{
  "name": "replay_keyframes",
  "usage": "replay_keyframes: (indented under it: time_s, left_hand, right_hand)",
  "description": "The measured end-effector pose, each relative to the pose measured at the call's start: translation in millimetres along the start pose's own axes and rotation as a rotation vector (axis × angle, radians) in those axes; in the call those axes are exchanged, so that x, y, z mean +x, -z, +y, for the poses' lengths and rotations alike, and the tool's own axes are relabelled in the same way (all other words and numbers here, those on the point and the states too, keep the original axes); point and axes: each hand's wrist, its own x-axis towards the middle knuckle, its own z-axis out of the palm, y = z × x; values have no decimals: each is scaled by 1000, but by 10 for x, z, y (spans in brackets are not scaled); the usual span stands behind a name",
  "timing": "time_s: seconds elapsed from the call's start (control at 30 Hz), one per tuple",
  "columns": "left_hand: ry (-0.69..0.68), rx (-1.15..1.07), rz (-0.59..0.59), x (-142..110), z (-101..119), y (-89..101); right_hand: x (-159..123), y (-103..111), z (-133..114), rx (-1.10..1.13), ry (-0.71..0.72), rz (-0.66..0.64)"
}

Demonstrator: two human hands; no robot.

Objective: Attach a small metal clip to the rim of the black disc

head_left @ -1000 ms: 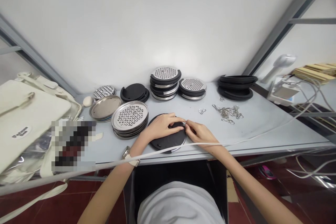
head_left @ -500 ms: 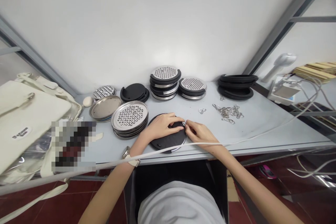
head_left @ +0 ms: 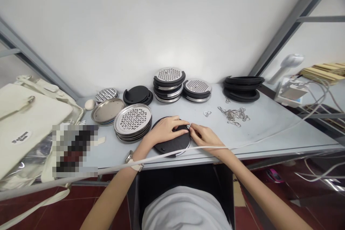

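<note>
Head-high view, forward and steeply down

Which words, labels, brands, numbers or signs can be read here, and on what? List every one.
No text can be read with certainty.
White label on the cream bag: two lines of dark lettering, too blurred to quote.
Wristwatch: too small to read any marking.

Illegible label (head_left: 21,137) on cream bag (head_left: 35,109)
</note>
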Motion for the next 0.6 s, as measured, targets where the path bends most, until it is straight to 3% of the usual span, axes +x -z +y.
replay_keyframes:
  time_s: [0.6]
  left_hand:
    - [3,-9,6,1,8,-9]
  right_hand:
    - [-2,-7,15,-7,-9,-2]
